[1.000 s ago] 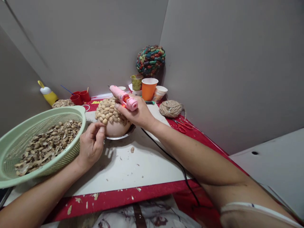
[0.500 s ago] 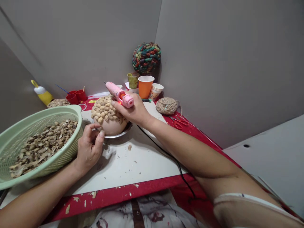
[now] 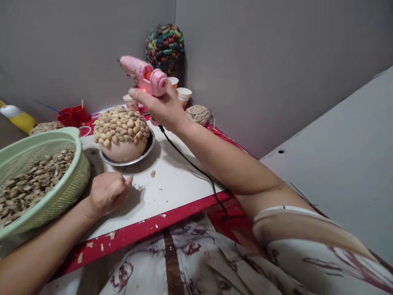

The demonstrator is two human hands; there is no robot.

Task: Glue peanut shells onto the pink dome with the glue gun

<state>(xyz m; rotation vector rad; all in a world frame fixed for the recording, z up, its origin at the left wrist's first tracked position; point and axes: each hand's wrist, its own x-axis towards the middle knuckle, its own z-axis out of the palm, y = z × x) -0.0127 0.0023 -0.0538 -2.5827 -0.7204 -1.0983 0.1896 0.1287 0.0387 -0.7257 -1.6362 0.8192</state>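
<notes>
Table: white top with a red edge, beneath both your hands.
Basket: green, perforated; just left of your left hand, past the wrist.
Shells: brown, heaped in the basket, left of your left hand.
Ball: upper part covered in peanuts, lower part smooth and pale; below and left of your right hand, beyond your left, apart from both.
Dish: shallow, metallic, under the ball, beyond your left hand.
Right hand: yours, raised, fingers wrapped firmly round the gun.
Gun: pink, held in your right hand, nozzle pointing left, a red light glowing by the thumb.
Left hand: yours, low over the near table, fingers bent under; how far they close, and on what, you cannot tell.
Painted ball: multicoloured, behind your right hand.
Twine: a tan bundle, right of your right hand, partly behind the wrist.
Red cups: beyond your left hand, behind the basket.
Cord: black, trailing below your right hand.
Nut: single, loose on the table, right of your left hand.
</notes>
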